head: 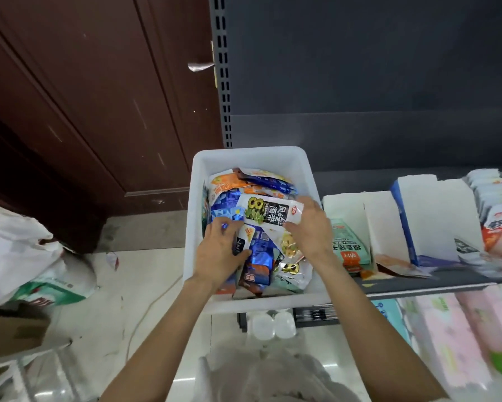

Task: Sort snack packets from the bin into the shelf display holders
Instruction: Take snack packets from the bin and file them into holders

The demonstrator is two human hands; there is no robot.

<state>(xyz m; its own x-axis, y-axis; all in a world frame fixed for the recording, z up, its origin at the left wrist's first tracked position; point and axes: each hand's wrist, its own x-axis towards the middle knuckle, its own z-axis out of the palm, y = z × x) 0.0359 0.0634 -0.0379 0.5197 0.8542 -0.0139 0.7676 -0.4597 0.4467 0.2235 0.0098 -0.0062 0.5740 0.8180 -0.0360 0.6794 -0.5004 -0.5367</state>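
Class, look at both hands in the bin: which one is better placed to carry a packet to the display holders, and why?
Probably the right hand: it already grips the white packet and is nearer the display holders on the right. The left hand grips a blue packet farther away.

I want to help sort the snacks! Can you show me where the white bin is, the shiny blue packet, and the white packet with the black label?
white bin point(245, 156): head view, far rim.
shiny blue packet point(260, 252): head view, foil middle.
white packet with the black label point(274, 213): head view, on the label.
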